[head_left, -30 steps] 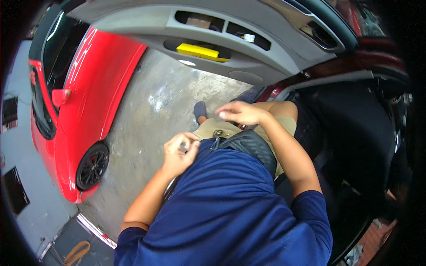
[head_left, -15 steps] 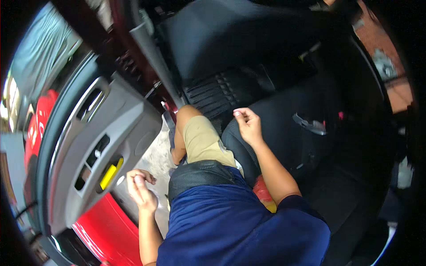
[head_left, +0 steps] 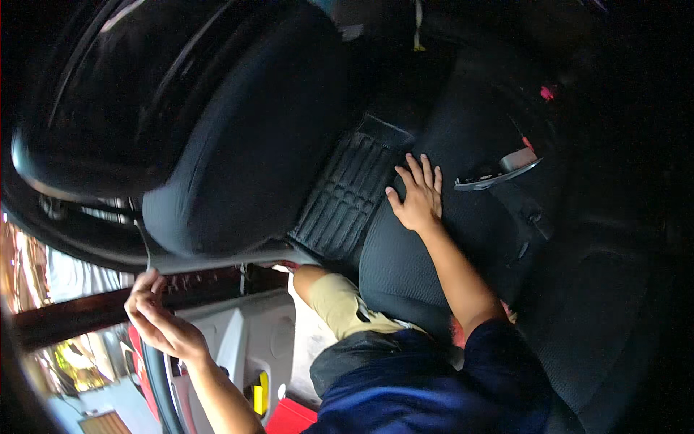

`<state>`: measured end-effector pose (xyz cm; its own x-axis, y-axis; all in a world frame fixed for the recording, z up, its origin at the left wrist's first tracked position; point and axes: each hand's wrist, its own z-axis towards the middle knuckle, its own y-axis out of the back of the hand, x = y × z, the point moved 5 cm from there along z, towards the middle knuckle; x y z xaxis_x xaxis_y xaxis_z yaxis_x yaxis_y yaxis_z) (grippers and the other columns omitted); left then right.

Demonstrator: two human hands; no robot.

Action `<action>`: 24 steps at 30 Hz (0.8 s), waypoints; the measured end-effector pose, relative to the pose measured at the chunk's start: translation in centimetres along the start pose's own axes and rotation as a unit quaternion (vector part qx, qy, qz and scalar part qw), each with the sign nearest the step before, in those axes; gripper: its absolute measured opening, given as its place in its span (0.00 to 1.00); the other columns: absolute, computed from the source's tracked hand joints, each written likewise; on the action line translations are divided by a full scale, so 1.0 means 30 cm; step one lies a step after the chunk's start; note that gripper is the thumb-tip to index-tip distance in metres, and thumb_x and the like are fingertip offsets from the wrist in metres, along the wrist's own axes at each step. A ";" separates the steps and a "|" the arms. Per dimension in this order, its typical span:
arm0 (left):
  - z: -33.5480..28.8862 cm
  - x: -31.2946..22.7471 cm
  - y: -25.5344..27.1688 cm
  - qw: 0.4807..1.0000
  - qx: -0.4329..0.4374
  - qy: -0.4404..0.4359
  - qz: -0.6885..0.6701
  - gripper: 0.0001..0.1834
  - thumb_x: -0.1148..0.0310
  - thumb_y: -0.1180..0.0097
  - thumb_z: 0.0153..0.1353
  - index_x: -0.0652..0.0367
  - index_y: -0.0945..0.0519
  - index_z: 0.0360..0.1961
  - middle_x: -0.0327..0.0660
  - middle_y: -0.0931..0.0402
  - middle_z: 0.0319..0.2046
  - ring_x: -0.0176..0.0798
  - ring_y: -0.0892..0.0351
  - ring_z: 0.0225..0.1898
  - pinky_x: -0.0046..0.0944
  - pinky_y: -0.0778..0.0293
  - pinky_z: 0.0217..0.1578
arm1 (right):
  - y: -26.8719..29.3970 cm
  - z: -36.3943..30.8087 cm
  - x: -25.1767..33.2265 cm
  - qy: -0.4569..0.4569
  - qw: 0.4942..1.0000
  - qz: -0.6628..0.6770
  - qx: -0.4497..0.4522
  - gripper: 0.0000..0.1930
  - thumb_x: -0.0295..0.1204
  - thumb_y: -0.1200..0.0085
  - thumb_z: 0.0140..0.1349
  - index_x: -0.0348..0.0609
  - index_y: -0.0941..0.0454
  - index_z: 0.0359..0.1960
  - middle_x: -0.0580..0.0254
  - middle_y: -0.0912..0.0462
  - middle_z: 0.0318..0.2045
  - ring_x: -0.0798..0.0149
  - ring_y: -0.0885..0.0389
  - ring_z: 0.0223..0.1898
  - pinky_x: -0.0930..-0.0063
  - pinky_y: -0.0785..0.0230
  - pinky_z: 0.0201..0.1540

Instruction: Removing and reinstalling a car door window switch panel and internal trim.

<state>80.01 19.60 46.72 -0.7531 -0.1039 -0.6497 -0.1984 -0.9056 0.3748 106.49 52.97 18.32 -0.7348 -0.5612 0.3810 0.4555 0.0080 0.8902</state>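
My right hand (head_left: 419, 200) lies with fingers spread on the dark fabric car seat (head_left: 405, 253). To its right on the seat rests a grey and black trim-like piece (head_left: 499, 177). A thin tool with a red handle (head_left: 528, 145) is beside that piece. My left hand (head_left: 163, 318) is raised at the door opening, its fingers curled together. A thin pale strip (head_left: 147, 242) runs down to its fingertips; whether they pinch it, or what it is, I cannot make out.
Ahead stands the front seat's backrest (head_left: 246, 130), with a ribbed black floor mat (head_left: 336, 199) behind it. The grey door panel (head_left: 271, 325) hangs open at lower left, a yellow object (head_left: 261, 393) in its pocket. A pink item (head_left: 547, 92) is at the far right.
My view has turned and moved further into the car. My right hand has gone from curled fingers in the air to spread on the seat. My left hand has risen toward the door frame.
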 end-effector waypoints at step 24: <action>0.103 0.049 -0.318 0.967 -0.150 -0.193 0.075 0.17 0.57 0.48 0.74 0.61 0.34 0.41 0.63 0.26 0.53 0.52 0.27 0.55 0.53 0.41 0.65 | -0.195 1.324 -0.053 -0.210 0.790 0.576 -0.009 0.17 0.39 0.47 0.73 0.42 0.26 0.57 0.57 0.19 0.48 0.61 0.17 0.45 0.70 0.17 0.35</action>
<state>78.85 29.35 44.24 -0.9487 -0.1339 -0.2865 0.0780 -0.9770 0.1983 85.04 86.69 22.42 0.0731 0.1342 0.9883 0.9474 0.3002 -0.1108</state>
